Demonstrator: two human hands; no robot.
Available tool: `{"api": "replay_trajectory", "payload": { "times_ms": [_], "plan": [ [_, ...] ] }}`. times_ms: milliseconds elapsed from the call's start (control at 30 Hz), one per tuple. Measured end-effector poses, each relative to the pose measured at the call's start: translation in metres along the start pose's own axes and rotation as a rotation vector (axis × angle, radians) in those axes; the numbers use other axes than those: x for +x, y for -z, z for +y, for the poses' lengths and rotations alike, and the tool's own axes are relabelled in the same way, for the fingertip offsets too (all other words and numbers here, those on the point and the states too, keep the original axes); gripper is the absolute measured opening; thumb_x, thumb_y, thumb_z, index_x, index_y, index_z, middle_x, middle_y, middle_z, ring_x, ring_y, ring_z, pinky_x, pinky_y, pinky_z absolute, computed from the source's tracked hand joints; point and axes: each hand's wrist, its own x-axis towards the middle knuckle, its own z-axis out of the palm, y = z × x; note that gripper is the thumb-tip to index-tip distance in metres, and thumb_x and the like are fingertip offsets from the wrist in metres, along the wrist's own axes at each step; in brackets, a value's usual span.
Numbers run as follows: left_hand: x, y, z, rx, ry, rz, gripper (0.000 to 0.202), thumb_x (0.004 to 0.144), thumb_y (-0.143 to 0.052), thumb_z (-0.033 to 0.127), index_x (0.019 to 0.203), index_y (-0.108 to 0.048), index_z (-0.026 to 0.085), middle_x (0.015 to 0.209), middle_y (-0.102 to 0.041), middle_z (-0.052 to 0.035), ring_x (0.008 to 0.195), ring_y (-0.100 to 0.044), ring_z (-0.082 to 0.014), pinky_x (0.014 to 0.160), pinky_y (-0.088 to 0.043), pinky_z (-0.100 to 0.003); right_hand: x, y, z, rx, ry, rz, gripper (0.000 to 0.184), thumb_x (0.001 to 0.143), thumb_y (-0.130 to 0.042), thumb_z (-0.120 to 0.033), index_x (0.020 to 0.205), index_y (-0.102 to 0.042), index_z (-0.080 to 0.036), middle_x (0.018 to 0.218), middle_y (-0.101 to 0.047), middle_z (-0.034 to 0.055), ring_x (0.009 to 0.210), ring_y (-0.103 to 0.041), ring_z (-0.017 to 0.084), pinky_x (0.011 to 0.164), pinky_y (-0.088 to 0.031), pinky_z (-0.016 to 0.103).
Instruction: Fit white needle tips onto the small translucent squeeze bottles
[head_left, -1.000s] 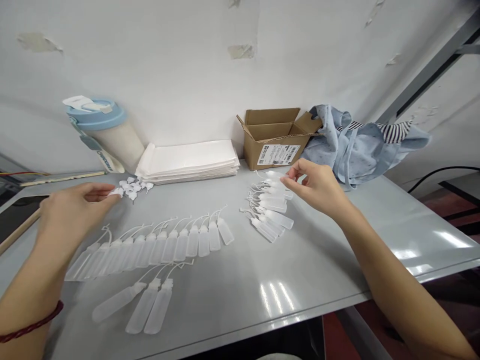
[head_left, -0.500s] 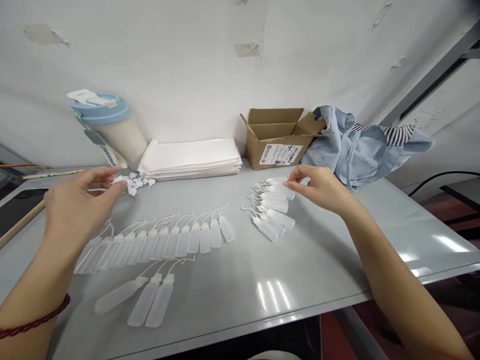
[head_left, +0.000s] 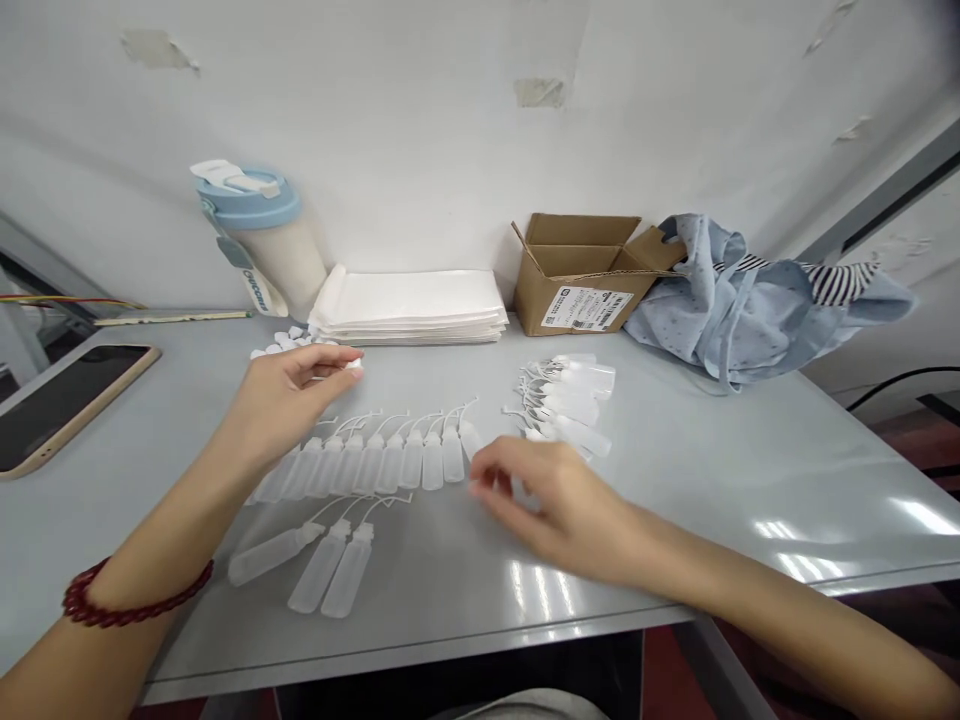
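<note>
My left hand (head_left: 281, 400) pinches a small white cap (head_left: 354, 366) between thumb and fingertips, above the back of a row of bottles. Those small translucent squeeze bottles (head_left: 390, 462) lie side by side, their thin bent white spouts pointing away from me. My right hand (head_left: 551, 500), slightly blurred, has curled fingers with a gap between index finger and thumb. Its fingertips are beside the row's rightmost bottle (head_left: 469, 438), which it partly covers; contact is unclear. Three more bottles (head_left: 321, 568) lie nearer the front edge. Another bottle cluster (head_left: 574, 392) lies behind my right hand.
White caps (head_left: 281, 341) are heaped behind my left hand. Along the wall stand a tumbler (head_left: 281, 255), a stack of white envelopes (head_left: 412, 300), an open cardboard box (head_left: 592, 290) and a blue cloth bag (head_left: 720, 310). A phone (head_left: 67, 405) lies at the left.
My left hand has come away from the cap heap toward the right, with a cap in its fingers. My right hand has moved left and nearer from the right cluster to the row's end.
</note>
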Motion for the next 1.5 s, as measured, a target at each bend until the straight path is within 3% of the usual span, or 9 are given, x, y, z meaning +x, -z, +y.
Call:
{"api": "replay_trajectory", "payload": {
  "times_ms": [67,167,267,700,933,1167,1333,1500],
  "plan": [
    [-0.001,-0.002,-0.003,0.011,-0.047,-0.040,0.034,0.076,-0.064,0.039,0.102,-0.069,0.017,0.096,-0.069,-0.0035,0.093,-0.060,-0.0219,0.080,-0.046,-0.030,0.005,-0.016,-0.011,-0.069,0.081,-0.215,0.018,0.091,-0.047,-0.018,0.104,-0.057,-0.013,0.086,-0.066,0.0069,0.070,-0.060,0.015,0.059,-0.043,0.024],
    [0.002,-0.006,-0.010,0.042,-0.093,-0.074,0.032,0.075,-0.063,0.040,0.098,-0.070,0.018,0.089,-0.070,-0.0030,0.087,-0.063,-0.0224,0.075,-0.049,-0.030,0.017,-0.037,-0.022,-0.296,0.236,-0.513,0.034,0.088,-0.048,-0.018,0.122,-0.050,-0.020,0.077,-0.064,0.0027,0.052,-0.054,0.014,0.043,-0.029,0.024],
    [0.007,-0.010,-0.017,0.055,-0.112,-0.057,0.031,0.073,-0.063,0.040,0.095,-0.071,0.019,0.088,-0.072,-0.0040,0.084,-0.065,-0.0233,0.073,-0.050,-0.030,0.027,-0.050,-0.029,-0.368,0.337,-0.601,0.033,0.088,-0.048,-0.021,0.121,-0.047,-0.020,0.083,-0.065,0.0032,0.052,-0.053,0.013,0.041,-0.024,0.024],
    [0.012,-0.013,-0.025,0.077,-0.138,-0.030,0.033,0.071,-0.061,0.037,0.095,-0.072,0.018,0.089,-0.072,-0.0048,0.082,-0.066,-0.0229,0.077,-0.050,-0.031,0.041,-0.059,-0.033,-0.450,0.304,-0.614,0.026,0.095,-0.035,-0.030,0.106,-0.055,-0.016,0.078,-0.069,0.0047,0.051,-0.054,0.014,0.043,-0.024,0.026],
    [0.012,-0.015,-0.025,0.043,-0.119,-0.054,0.033,0.070,-0.063,0.038,0.093,-0.072,0.017,0.084,-0.071,-0.0042,0.080,-0.066,-0.0223,0.077,-0.050,-0.031,0.015,-0.055,-0.026,-0.452,0.310,-0.547,0.025,0.093,-0.039,-0.028,0.089,-0.061,-0.017,0.060,-0.066,0.0022,0.041,-0.045,0.013,0.041,-0.017,0.028],
    [0.008,-0.015,-0.021,-0.032,-0.093,-0.102,0.032,0.067,-0.068,0.037,0.093,-0.070,0.017,0.082,-0.070,-0.0046,0.081,-0.067,-0.0226,0.073,-0.053,-0.031,-0.002,-0.049,-0.004,-0.274,0.358,-0.447,0.019,0.082,-0.053,-0.024,0.066,-0.061,-0.017,0.047,-0.058,-0.0008,0.040,-0.043,0.010,0.040,-0.023,0.024],
    [0.008,-0.016,-0.022,-0.098,-0.061,-0.136,0.032,0.068,-0.069,0.038,0.093,-0.070,0.018,0.084,-0.071,-0.0051,0.082,-0.068,-0.0230,0.073,-0.054,-0.032,-0.008,-0.040,0.009,-0.061,0.332,-0.402,0.009,0.079,-0.057,-0.019,0.080,-0.064,-0.014,0.048,-0.057,-0.0032,0.043,-0.049,0.009,0.045,-0.031,0.020],
    [0.008,-0.016,-0.024,-0.139,-0.020,-0.146,0.032,0.067,-0.071,0.038,0.094,-0.069,0.019,0.086,-0.071,-0.0047,0.084,-0.067,-0.0229,0.076,-0.054,-0.032,-0.011,-0.023,0.022,0.015,0.177,-0.410,0.015,0.081,-0.059,-0.024,0.092,-0.058,-0.014,0.050,-0.056,-0.0054,0.041,-0.047,0.008,0.046,-0.033,0.020]
  ]
}}
